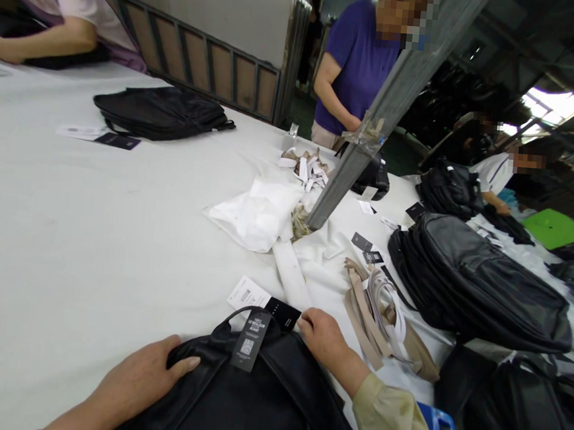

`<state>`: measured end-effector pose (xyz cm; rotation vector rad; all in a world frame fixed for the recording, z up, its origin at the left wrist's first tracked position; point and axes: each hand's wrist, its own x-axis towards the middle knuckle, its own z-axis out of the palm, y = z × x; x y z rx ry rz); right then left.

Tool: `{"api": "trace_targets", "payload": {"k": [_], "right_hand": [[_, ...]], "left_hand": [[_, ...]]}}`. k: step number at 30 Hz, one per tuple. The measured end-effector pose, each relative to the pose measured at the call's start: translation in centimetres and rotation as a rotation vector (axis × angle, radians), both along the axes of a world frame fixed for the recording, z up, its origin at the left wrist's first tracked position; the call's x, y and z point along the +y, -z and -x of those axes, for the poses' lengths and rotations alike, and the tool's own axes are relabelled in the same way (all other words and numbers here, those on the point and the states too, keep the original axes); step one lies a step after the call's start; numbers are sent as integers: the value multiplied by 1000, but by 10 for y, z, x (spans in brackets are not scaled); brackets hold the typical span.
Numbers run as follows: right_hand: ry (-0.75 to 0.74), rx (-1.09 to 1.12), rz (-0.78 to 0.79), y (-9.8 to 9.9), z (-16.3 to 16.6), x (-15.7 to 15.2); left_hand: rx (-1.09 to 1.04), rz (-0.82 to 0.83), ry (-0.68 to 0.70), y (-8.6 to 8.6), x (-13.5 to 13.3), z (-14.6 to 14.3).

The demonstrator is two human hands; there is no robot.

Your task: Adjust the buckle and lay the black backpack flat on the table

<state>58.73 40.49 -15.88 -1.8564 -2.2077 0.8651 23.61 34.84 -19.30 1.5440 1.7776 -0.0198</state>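
A black backpack (252, 411) lies in front of me with its top loop and straps showing. My left hand (155, 370) grips its upper left edge, thumb on the near face and fingers hidden behind. My right hand (324, 340) is closed at the upper right edge, its fingertips pinching the end of a black hang tag (283, 313). Beside that tag is a white barcode label (248, 295). A grey printed tag with a QR code (251, 341) hangs over the backpack's top loop.
Beige and white straps (373, 314) lie to the right, near stacked black bags (480, 283). A white plastic bag (257, 213) sits by a metal post (362, 148). Another black bag (161, 109) lies at the far left. Co-workers stand around the white table (92, 226).
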Motion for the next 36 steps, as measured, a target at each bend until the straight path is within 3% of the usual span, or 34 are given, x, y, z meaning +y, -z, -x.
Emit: {"api": "trace_targets", "payload": {"k": [3, 5, 7, 10, 12, 15, 18, 21, 23, 25, 28, 30, 32, 36], "right_hand": [[-171, 54, -221, -12, 18, -23], [-359, 39, -199, -4, 30, -39], [-437, -30, -135, 10, 37, -52], [-431, -82, -108, 26, 39, -58], [-430, -77, -108, 30, 37, -59], [-408, -80, -101, 33, 34, -56], [-399, -97, -106, 31, 36, -50], [-372, -147, -122, 15, 44, -52], [-280, -183, -137, -2, 51, -72], [-221, -169, -138, -19, 56, -111], [-291, -77, -75, -33, 60, -189], [-333, -44, -4, -34, 61, -231], [-316, -53, 35, -28, 62, -254], [-288, -118, 8, -15, 64, -257]], "left_hand": [[40, 16, -2, -3, -1, -6], [135, -46, -8, -4, -8, -14], [243, -271, 56, 0, -22, -22], [240, -664, 348, 15, -46, -30], [219, -756, 485, 28, -57, -31], [283, -794, 488, 44, -59, -32], [297, -799, 470, 48, -51, -35], [274, -767, 450, 37, -44, -42], [261, -732, 440, 25, -43, -48], [255, -695, 437, 14, -44, -54], [234, -655, 438, 4, -46, -60], [215, -629, 430, 0, -45, -62], [214, -588, 428, -9, -40, -64], [292, -552, 435, -44, -48, -75]]}}
